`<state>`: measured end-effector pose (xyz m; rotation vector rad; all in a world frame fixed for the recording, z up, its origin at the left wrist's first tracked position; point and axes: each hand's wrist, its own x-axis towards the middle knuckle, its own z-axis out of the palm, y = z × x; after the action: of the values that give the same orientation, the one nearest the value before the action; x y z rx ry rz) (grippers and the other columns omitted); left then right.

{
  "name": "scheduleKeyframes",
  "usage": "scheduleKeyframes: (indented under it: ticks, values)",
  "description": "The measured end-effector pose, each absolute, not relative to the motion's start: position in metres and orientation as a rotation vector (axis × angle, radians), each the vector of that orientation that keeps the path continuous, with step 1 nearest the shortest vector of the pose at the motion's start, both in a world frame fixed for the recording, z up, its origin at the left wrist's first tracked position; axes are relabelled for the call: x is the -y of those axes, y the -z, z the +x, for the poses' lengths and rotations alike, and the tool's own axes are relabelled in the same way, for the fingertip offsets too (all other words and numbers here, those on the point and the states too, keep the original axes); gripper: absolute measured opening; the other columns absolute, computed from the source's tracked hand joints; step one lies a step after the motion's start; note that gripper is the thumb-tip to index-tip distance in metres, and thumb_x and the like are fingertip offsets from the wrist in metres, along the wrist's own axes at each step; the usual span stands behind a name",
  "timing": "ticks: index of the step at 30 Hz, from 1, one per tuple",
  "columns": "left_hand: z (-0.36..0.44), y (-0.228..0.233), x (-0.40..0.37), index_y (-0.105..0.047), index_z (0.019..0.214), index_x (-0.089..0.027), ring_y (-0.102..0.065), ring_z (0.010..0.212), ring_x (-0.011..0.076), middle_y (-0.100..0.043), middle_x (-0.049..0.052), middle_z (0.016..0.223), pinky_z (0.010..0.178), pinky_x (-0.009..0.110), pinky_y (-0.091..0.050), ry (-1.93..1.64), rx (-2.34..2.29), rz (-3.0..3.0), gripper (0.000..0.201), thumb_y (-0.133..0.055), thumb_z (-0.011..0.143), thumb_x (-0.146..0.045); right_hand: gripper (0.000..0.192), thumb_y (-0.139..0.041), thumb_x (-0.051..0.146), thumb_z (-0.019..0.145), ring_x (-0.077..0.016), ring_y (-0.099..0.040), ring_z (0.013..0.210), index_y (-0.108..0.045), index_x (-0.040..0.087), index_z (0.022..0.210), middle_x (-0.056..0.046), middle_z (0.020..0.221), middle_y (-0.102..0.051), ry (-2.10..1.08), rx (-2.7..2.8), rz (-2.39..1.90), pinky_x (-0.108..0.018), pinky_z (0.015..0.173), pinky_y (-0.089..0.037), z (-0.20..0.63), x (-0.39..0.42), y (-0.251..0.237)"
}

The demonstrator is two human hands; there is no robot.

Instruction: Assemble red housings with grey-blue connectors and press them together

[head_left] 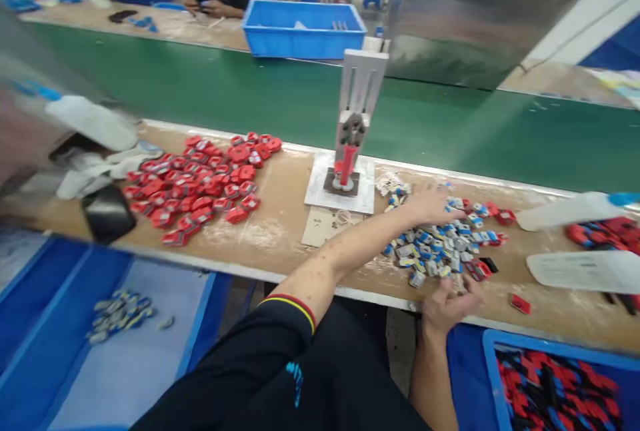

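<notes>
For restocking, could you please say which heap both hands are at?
The grey-blue heap, right of the stand: left hand over it, right hand at its near edge. The big red heap lies left, untouched.

Looks like a factory assembly workshop, judging by small parts [434, 246] heaped on a bench [280, 201], a hand press [350, 134], blue crates [306, 43] and a long green belt [225, 88].

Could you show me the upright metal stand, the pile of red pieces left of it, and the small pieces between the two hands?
Upright metal stand [354, 127]: head view, on its middle section.
Pile of red pieces [209, 184]: head view, near its middle.
Small pieces [438, 245]: head view, on the heap's middle.
</notes>
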<state>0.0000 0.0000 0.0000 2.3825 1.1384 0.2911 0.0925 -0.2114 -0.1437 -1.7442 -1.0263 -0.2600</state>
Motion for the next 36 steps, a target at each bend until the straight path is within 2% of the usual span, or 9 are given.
scheduleKeyframes:
  ticks: [7,12,16,20,25,28,30,33,36]
  values:
    - [-0.062,-0.021,0.062,-0.046,0.146,-0.009,-0.048,0.150,0.0275,-0.054,0.020,0.150,0.127,0.042,-0.039,-0.811,-0.849,2.040,0.050,-0.039,0.097,-0.014,0.038,-0.065,0.047,0.094,-0.0388,-0.062,0.109,-0.064,0.021,0.121,-0.016,0.114,-0.064,0.265,1.027,-1.659,-0.062,0.092,-0.053,0.087,0.209,0.131]
    - [-0.158,0.004,0.166,-0.035,0.151,-0.016,-0.072,0.105,0.0240,-0.067,0.015,0.119,0.103,0.044,-0.056,-0.763,-0.557,1.515,0.055,-0.050,0.104,-0.040,0.037,-0.065,0.043,0.095,-0.0353,-0.066,0.105,-0.062,0.023,0.126,-0.014,0.112,-0.065,0.257,1.318,-1.282,-0.054,0.083,-0.057,0.043,0.220,0.096]
    - [-0.203,0.022,0.220,-0.034,0.152,-0.021,-0.070,0.109,0.0250,-0.069,0.011,0.114,0.098,0.039,-0.055,-0.761,-0.535,1.233,0.072,-0.065,0.097,-0.055,0.035,-0.063,0.024,0.098,-0.0278,-0.070,0.108,-0.062,0.027,0.133,-0.009,0.113,-0.074,-0.051,1.967,-0.823,-0.047,0.090,-0.058,-0.006,0.221,0.060]
    - [-0.225,0.019,0.235,-0.039,0.154,-0.020,-0.070,0.106,0.0255,-0.072,0.011,0.115,0.098,0.040,-0.054,-0.772,-0.731,1.243,0.074,-0.068,0.095,-0.054,0.028,-0.059,0.022,0.101,-0.0240,-0.073,0.097,-0.065,0.025,0.128,-0.007,0.102,-0.078,-0.108,2.051,-0.652,-0.042,0.084,-0.060,-0.033,0.207,0.050]
    - [-0.291,-0.006,0.168,-0.061,0.137,-0.018,-0.071,0.105,0.0262,-0.075,0.011,0.113,0.098,0.039,-0.055,-0.952,-1.195,1.571,0.051,-0.070,0.093,-0.041,0.020,-0.065,0.029,0.099,-0.0251,-0.074,0.091,-0.067,0.023,0.119,-0.007,0.099,-0.076,-0.030,1.794,-0.917,-0.042,0.082,-0.059,-0.006,0.200,0.076]
    - [-0.358,-0.030,0.072,-0.063,0.132,-0.016,-0.067,0.116,0.0267,-0.072,0.014,0.122,0.109,0.043,-0.051,-1.143,-1.823,1.708,0.041,-0.062,0.096,-0.035,0.034,-0.064,0.043,0.101,-0.0265,-0.071,0.083,-0.069,0.017,0.122,-0.011,0.097,-0.074,0.136,1.560,-1.293,-0.041,0.077,-0.055,0.026,0.211,0.106]
    - [-0.398,-0.041,0.005,-0.061,0.137,-0.012,-0.059,0.134,0.0303,-0.064,0.019,0.139,0.119,0.046,-0.042,-0.931,-2.210,1.723,0.045,-0.057,0.099,-0.036,0.042,-0.061,0.045,0.101,-0.0264,-0.067,0.073,-0.070,0.014,0.127,-0.013,0.093,-0.073,0.236,1.493,-1.466,-0.041,0.071,-0.053,0.039,0.219,0.127]
    - [-0.433,-0.040,-0.075,-0.048,0.157,-0.020,-0.034,0.156,0.0417,-0.040,0.021,0.166,0.123,0.059,-0.035,-0.457,-2.447,1.658,0.068,-0.055,0.099,-0.055,0.048,-0.063,0.041,0.098,-0.0298,-0.066,0.069,-0.068,0.015,0.138,-0.014,0.088,-0.072,0.393,1.451,-1.554,-0.044,0.066,-0.053,0.041,0.227,0.154]
    - [-0.442,-0.024,-0.116,-0.055,0.152,-0.022,-0.041,0.151,0.0495,-0.046,0.024,0.162,0.117,0.064,-0.039,-0.227,-2.339,1.651,0.080,-0.062,0.089,-0.071,0.057,-0.066,0.048,0.090,-0.0379,-0.069,0.072,-0.069,0.025,0.142,-0.016,0.088,-0.073,0.490,1.306,-1.618,-0.052,0.062,-0.053,0.033,0.228,0.169]
